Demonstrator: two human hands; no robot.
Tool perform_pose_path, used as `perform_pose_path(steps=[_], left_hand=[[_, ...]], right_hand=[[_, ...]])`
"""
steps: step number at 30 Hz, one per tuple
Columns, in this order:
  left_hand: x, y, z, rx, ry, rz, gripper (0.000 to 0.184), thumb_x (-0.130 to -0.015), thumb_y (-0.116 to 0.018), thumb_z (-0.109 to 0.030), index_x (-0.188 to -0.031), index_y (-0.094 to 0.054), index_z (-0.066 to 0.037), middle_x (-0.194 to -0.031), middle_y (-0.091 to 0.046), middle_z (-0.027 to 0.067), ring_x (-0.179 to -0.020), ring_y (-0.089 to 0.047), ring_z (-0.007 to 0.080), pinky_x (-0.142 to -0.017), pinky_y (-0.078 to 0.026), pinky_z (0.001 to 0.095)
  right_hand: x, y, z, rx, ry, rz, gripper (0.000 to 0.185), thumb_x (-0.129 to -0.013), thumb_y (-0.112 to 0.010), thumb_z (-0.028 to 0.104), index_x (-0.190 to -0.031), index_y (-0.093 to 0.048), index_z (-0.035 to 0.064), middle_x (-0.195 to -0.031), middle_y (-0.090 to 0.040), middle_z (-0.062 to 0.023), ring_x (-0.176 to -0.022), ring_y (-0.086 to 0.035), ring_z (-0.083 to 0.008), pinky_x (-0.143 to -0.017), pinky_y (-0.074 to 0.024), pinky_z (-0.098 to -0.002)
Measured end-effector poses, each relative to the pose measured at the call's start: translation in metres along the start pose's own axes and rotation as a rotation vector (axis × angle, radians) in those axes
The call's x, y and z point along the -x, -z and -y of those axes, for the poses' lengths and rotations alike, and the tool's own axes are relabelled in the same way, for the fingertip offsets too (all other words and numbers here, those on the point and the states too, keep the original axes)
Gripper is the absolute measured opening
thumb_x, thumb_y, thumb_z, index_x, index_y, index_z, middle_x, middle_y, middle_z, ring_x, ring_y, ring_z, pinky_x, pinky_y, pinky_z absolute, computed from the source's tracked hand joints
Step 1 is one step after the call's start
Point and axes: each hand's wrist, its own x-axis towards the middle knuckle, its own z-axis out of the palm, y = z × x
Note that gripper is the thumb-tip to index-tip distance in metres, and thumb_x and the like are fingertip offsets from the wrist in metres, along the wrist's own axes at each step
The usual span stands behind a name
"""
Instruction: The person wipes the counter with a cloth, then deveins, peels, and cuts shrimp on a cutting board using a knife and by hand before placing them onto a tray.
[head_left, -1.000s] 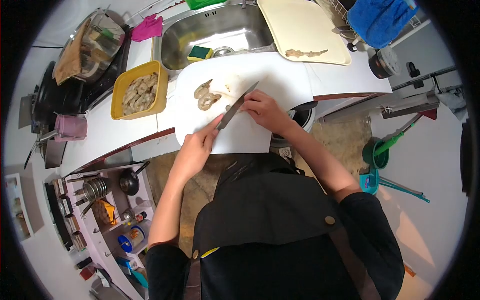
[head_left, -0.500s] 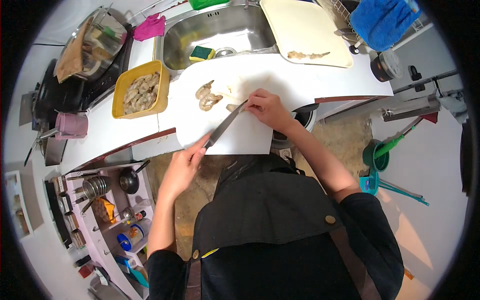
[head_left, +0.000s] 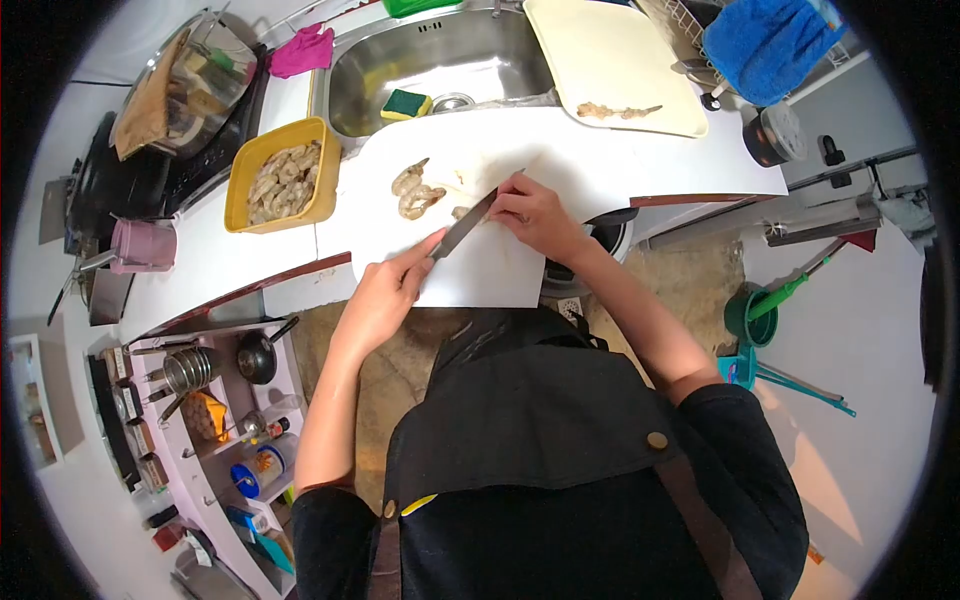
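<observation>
My left hand (head_left: 385, 292) is wrapped round the handle of a knife (head_left: 462, 228), whose blade slants up and right over a white cutting board (head_left: 490, 283). The far end of the blade passes beside the fingers of my right hand (head_left: 537, 217). Those fingers are pinched on a shrimp (head_left: 461, 212), mostly hidden by the blade and fingers. Left of the knife, a few grey raw shrimp (head_left: 412, 190) lie on the board. Small scraps are scattered near them.
A yellow container (head_left: 234, 205) of raw shrimp stands left of the board. Behind are a steel sink (head_left: 480, 50) with a sponge (head_left: 405, 104) and a cream tray (head_left: 610, 60) bearing shrimp pieces (head_left: 618, 111). A pink cup (head_left: 145, 245) sits at the counter's left end.
The knife and my left hand have moved forward and right, so the blade reaches farther past my right fingers. My right hand stays in nearly the same place.
</observation>
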Motion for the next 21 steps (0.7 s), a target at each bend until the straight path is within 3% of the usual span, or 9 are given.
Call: perform_pose_path(steps=[3, 6, 9, 12, 15, 18, 21], left_hand=[[0.004, 0.001, 0.000, -0.030, 0.015, -0.003, 0.038, -0.102, -0.048, -0.027, -0.139, -0.051, -0.026, -0.072, -0.055, 0.0074, -0.061, -0.043, 0.0126, -0.066, -0.046, 0.0304], [0.013, -0.001, 0.001, 0.013, 0.021, -0.032, 0.040, -0.097, -0.048, -0.016, -0.137, -0.053, -0.019, -0.065, -0.048, 0.0129, -0.059, -0.043, 0.0184, -0.068, -0.046, 0.0321], [0.021, 0.002, 0.012, 0.086, 0.052, 0.025, 0.039, -0.102, -0.047, -0.026, -0.141, -0.049, -0.024, -0.065, -0.045, 0.0063, -0.059, -0.043, 0.0110, -0.064, -0.045, 0.0304], [0.017, 0.021, 0.025, 0.117, 0.079, 0.017, 0.040, -0.101, -0.048, -0.025, -0.141, -0.049, -0.026, -0.069, -0.046, 0.0079, -0.060, -0.047, 0.0165, -0.065, -0.047, 0.0327], [-0.008, 0.022, 0.026, -0.365, -0.122, -0.409, 0.039, -0.098, -0.049, -0.025, -0.137, -0.053, -0.030, -0.084, -0.060, 0.0130, -0.073, -0.060, 0.0284, -0.070, -0.048, 0.0414], [-0.043, 0.017, 0.028, -0.386, -0.080, -0.523, 0.039, -0.098, -0.048, -0.025, -0.136, -0.053, -0.033, -0.093, -0.062, 0.0142, -0.082, -0.062, 0.0350, -0.075, -0.049, 0.0447], [-0.053, 0.011, 0.028, -0.278, -0.115, -0.572, 0.039, -0.098, -0.049, -0.025, -0.136, -0.053, -0.031, -0.093, -0.063, 0.0156, -0.082, -0.062, 0.0352, -0.079, -0.049, 0.0441]], right_hand=[[-0.001, -0.001, -0.001, 0.003, 0.013, -0.007, 0.006, -0.078, -0.068, 0.002, -0.082, -0.064, 0.0017, -0.090, -0.056, -0.0098, -0.082, -0.061, -0.0265, -0.074, -0.0523, -0.0358], [-0.001, -0.001, -0.002, -0.003, 0.005, -0.010, 0.006, -0.078, -0.069, 0.002, -0.082, -0.064, 0.0015, -0.090, -0.056, -0.0095, -0.081, -0.061, -0.0259, -0.073, -0.0524, -0.0355], [-0.001, 0.000, -0.002, -0.033, -0.039, -0.018, 0.006, -0.078, -0.069, 0.002, -0.081, -0.064, 0.0013, -0.090, -0.057, -0.0094, -0.078, -0.062, -0.0244, -0.070, -0.0526, -0.0342], [-0.005, 0.005, 0.004, -0.060, -0.095, -0.056, 0.006, -0.077, -0.070, 0.000, -0.081, -0.066, 0.0024, -0.090, -0.059, -0.0070, -0.077, -0.062, -0.0200, -0.068, -0.0514, -0.0303], [-0.020, 0.007, 0.024, -0.145, -0.098, -0.078, 0.007, -0.077, -0.069, -0.002, -0.082, -0.067, 0.0024, -0.092, -0.061, -0.0054, -0.080, -0.063, -0.0156, -0.069, -0.0512, -0.0263], [-0.043, 0.005, 0.047, -0.263, -0.094, -0.108, 0.009, -0.078, -0.066, -0.004, -0.084, -0.067, 0.0023, -0.094, -0.062, -0.0052, -0.083, -0.063, -0.0134, -0.074, -0.0520, -0.0241], [-0.052, 0.011, 0.057, -0.424, -0.145, -0.134, 0.010, -0.077, -0.065, -0.005, -0.084, -0.066, 0.0014, -0.093, -0.061, -0.0051, -0.085, -0.063, -0.0133, -0.077, -0.0529, -0.0246]])
